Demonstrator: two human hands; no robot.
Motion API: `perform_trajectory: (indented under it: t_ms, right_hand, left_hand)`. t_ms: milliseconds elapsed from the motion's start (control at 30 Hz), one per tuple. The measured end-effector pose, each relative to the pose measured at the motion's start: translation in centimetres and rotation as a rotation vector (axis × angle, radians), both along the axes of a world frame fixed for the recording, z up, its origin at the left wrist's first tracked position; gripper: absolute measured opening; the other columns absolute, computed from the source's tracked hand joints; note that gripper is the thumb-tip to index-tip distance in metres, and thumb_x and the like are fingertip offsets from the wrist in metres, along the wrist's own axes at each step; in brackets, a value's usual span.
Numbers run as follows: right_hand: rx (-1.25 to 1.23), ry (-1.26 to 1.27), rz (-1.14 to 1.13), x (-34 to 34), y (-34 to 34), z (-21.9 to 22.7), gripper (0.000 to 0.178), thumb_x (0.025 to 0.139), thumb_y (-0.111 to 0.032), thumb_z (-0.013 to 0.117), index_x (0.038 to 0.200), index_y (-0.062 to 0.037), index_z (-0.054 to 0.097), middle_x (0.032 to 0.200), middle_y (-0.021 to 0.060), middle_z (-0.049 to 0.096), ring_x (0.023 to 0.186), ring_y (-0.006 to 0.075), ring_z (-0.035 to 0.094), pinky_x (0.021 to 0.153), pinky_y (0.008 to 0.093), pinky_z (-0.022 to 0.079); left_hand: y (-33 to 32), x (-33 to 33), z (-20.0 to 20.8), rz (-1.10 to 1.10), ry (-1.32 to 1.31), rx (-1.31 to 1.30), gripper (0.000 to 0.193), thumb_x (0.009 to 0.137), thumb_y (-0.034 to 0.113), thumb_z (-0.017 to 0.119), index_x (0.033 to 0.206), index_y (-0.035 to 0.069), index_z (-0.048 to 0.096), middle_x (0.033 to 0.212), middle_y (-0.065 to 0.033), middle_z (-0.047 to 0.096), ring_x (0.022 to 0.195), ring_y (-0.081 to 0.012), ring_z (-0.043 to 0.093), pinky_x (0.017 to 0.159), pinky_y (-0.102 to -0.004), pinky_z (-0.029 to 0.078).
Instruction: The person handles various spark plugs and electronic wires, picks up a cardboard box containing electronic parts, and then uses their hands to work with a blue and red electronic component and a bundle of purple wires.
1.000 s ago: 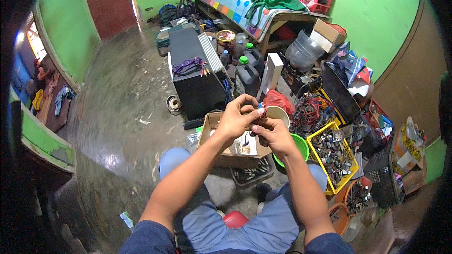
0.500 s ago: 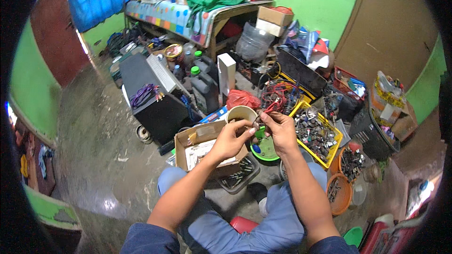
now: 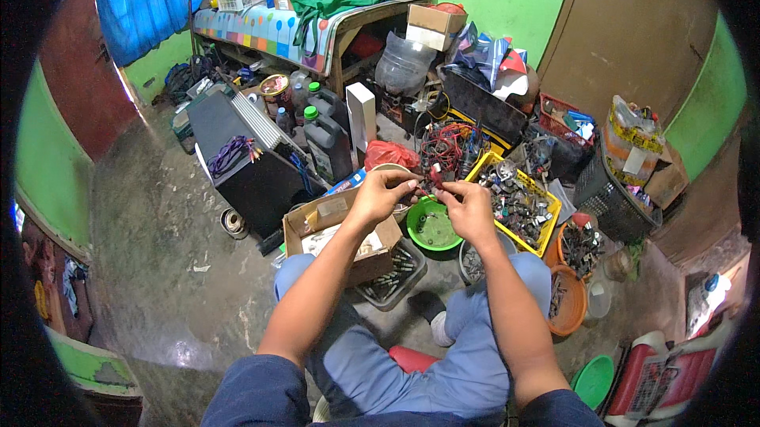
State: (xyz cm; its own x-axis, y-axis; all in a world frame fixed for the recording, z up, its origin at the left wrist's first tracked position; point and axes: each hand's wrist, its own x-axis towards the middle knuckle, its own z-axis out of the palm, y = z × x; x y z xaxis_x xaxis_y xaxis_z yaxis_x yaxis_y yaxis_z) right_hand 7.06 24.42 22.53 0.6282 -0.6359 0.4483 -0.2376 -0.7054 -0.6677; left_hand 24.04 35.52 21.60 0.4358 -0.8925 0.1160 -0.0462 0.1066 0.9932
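My left hand (image 3: 381,199) and my right hand (image 3: 473,209) are raised close together in front of me. Fingertips of both pinch a small red and dark piece (image 3: 428,190), too small to identify. Below them sits a bright green bowl (image 3: 434,247) with small bits in it. Beneath my left forearm is an open cardboard box (image 3: 380,258) holding white items. A cream tub (image 3: 388,167) is partly hidden behind my left hand. Right of my right hand stands a yellow crate (image 3: 555,217) full of small metal and dark parts.
Beyond my hands lie tangled red and black wires (image 3: 447,146) and a red plastic bag (image 3: 392,155). A black cabinet (image 3: 261,197) and dark jugs (image 3: 326,142) stand to the left. Orange bowls (image 3: 576,312) are at the right, a tray (image 3: 392,288) below the box.
The view has shifted, so the room sits further left and higher in the picture. My hands stay close together, still pinching the small piece; more of the green bowl shows below them.
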Motion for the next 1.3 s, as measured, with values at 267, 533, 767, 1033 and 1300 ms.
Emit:
perform_trajectory:
  t_ms: [267, 533, 767, 1033, 1300]
  right_hand:
    - [-0.2, 0.218, 0.045, 0.5, 1.8, -1.1, 0.016, 0.081, -0.005, 0.07, 0.097, -0.0029, 0.075, 0.08, 0.0196, 0.061, 0.081, 0.0368, 0.062, 0.074, 0.0454, 0.049]
    - [0.226, 0.117, 0.397, 3.7, 1.9, -0.7, 0.028, 0.091, -0.016, 0.067, 0.117, -0.0077, 0.07, 0.107, 0.0209, 0.07, 0.1, 0.0322, 0.068, 0.09, 0.0391, 0.051]
    - [0.61, 0.043, 0.48, 9.4, 3.6, -1.3, 0.02, 0.09, -0.008, 0.068, 0.108, -0.0003, 0.073, 0.084, 0.0073, 0.072, 0.068, 0.0103, 0.063, 0.062, 0.0272, 0.051]
    - [0.105, 0.231, 0.524, 16.7, 6.2, -6.8, 0.018, 0.085, -0.015, 0.071, 0.101, -0.0083, 0.076, 0.096, 0.0192, 0.071, 0.09, 0.0351, 0.07, 0.082, 0.042, 0.053]
    - [-0.034, 0.566, 0.65, 21.0, 7.7, -12.4, 0.034, 0.082, -0.029, 0.075, 0.111, -0.0115, 0.073, 0.105, 0.0198, 0.07, 0.101, 0.0367, 0.066, 0.088, 0.0458, 0.052]
  left_hand:
    - [-0.6, -1.1, -0.9, 0.055, -0.247, 0.147, 0.028, 0.092, 0.026, 0.071, 0.089, -0.002, 0.07, 0.081, -0.0075, 0.071, 0.069, -0.0105, 0.064, 0.065, -0.0282, 0.051]
    - [2.8, 2.4, -0.9, 0.081, -0.039, -0.014, 0.019, 0.086, 0.01, 0.075, 0.093, -0.001, 0.062, 0.084, -0.005, 0.067, 0.075, -0.0099, 0.063, 0.067, -0.026, 0.051]
    - [6.6, 4.7, -1.6, 0.281, -0.127, -0.01, 0.022, 0.085, 0.013, 0.077, 0.097, 0.0, 0.064, 0.088, -0.0041, 0.068, 0.073, -0.0081, 0.06, 0.067, -0.0261, 0.05]
    - [12.0, 9.2, -7.1, 0.559, -0.446, 0.367, 0.025, 0.082, 0.019, 0.077, 0.102, 0.005, 0.072, 0.101, -0.0125, 0.073, 0.089, -0.0217, 0.07, 0.078, -0.0347, 0.053]
    - [15.7, 11.6, -14.0, 0.585, -0.618, 0.562, 0.047, 0.079, 0.027, 0.078, 0.12, 0.006, 0.065, 0.104, -0.0199, 0.069, 0.096, -0.033, 0.068, 0.084, -0.0414, 0.053]
